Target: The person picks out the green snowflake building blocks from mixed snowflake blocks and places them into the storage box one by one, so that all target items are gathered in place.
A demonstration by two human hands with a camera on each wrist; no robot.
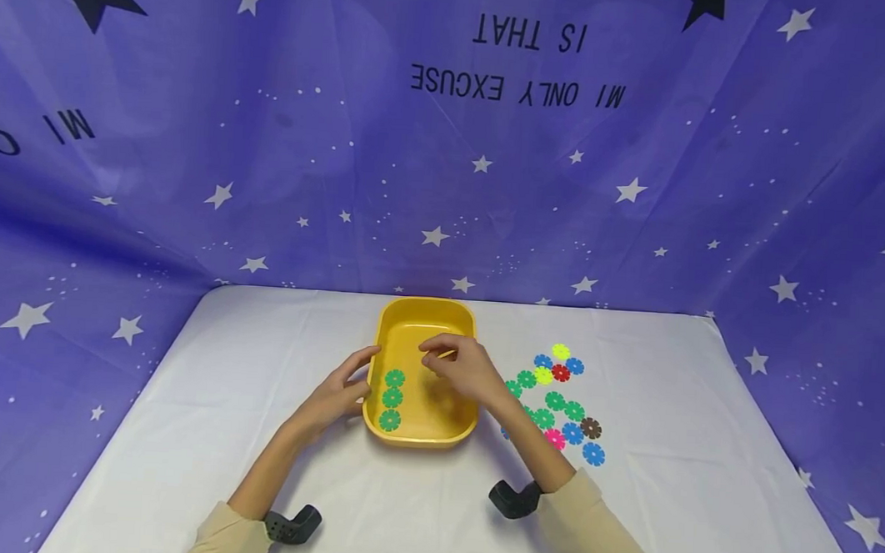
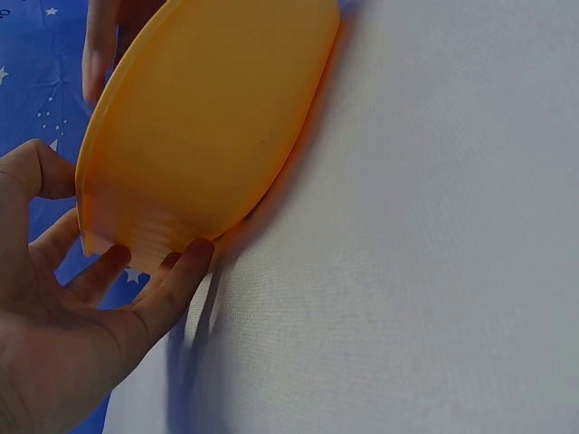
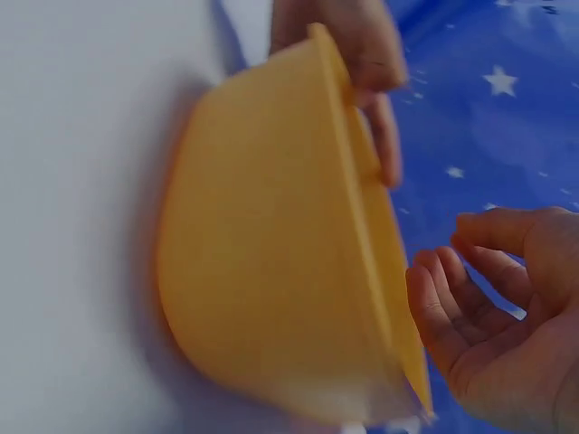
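Observation:
A yellow tray [image 1: 419, 441] with raised walls sits on the white-covered table. Inside it, three green notched discs [image 1: 392, 397] lie in a column along the left wall. My left hand [image 1: 336, 394] holds the tray's left side, some fingers against the outer wall and a digit over the rim. Above the tray's right half hovers my right hand [image 1: 468, 370], fingers loosely bent. In the right wrist view, no disc shows between the right hand's fingers [image 3: 434, 307]. The left wrist view shows the left fingers [image 2: 181, 280] touching the tray's outside.
Right of the tray lie loose notched discs: several green [image 1: 554, 401] and blue [image 1: 593, 454], two yellow [image 1: 561, 351], one red [image 1: 561, 373], one pink [image 1: 554, 438] and one brown [image 1: 591, 427]. My right forearm covers part of this group. A purple star-printed cloth [image 1: 432, 184] hangs behind.

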